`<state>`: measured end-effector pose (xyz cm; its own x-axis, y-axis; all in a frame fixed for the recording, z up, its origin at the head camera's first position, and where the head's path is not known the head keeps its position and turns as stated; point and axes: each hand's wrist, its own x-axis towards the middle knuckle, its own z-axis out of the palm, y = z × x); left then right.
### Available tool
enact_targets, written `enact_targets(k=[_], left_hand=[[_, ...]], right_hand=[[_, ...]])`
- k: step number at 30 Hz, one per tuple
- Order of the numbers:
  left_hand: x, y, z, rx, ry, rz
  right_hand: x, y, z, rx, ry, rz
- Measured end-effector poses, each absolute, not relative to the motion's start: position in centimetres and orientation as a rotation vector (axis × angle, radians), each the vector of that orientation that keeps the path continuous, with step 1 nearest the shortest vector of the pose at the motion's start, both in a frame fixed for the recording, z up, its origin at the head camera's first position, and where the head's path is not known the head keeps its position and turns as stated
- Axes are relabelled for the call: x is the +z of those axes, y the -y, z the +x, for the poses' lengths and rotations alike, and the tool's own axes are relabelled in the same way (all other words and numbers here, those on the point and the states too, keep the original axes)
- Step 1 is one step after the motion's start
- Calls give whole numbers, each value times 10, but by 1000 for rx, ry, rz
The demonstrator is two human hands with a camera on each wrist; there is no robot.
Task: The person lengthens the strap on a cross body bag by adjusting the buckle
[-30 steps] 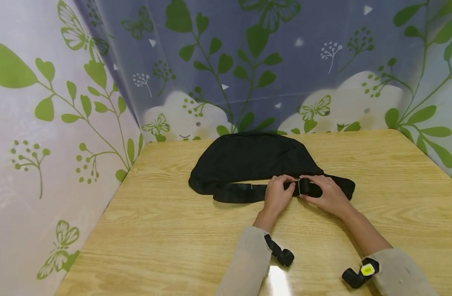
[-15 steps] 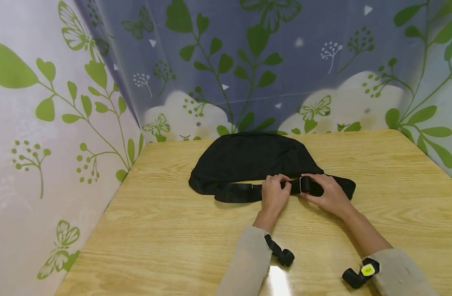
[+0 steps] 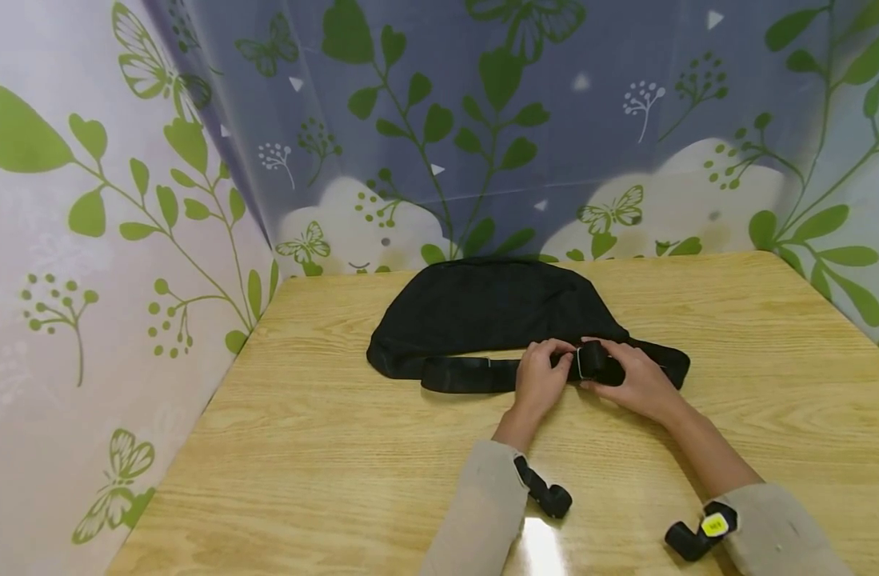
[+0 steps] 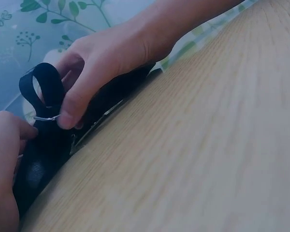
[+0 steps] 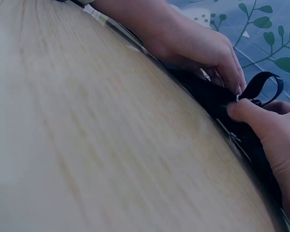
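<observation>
A black waist bag [image 3: 493, 308] lies on the table, its webbing strap [image 3: 464, 374] stretched along its near side. Left of a metal slider buckle [image 4: 47, 117], my left hand [image 3: 541, 376] pinches the strap between thumb and fingers. My right hand [image 3: 641, 380] holds the buckle by its edges from the right. A loop of strap [image 4: 44, 79] stands up out of the buckle, between the two hands. Both thumbs show in the right wrist view, close to the buckle; the fingertips behind the strap are partly hidden.
The wood-grain table [image 3: 324, 448] spreads out in front of the bag. Patterned cloth [image 3: 439, 144] with leaves and butterflies hangs behind it and along the sides. Black straps [image 3: 550, 496] dangle from both sleeve cuffs.
My left hand slid left along the strap, then came back right against the buckle. The loop above the buckle is bigger, and the strap's left fold has shifted slightly right.
</observation>
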<state>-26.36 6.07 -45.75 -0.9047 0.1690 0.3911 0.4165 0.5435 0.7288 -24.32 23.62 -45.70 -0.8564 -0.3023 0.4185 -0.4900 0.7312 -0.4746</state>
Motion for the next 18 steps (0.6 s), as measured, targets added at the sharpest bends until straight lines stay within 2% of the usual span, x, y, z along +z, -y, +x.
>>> enact_targets(k=[5,12,18], left_hand=[[-457,-60,-264,-1299,2548,-496],[-457,-58,-265,-1056,2735,-707],[-457,-57,-264,-957,2753,-757]], right_hand=[[-456,-238,-242,790,2683,559],[-457,-238,-243,783,2617,590],[-458,-237,-244,896,2521,632]])
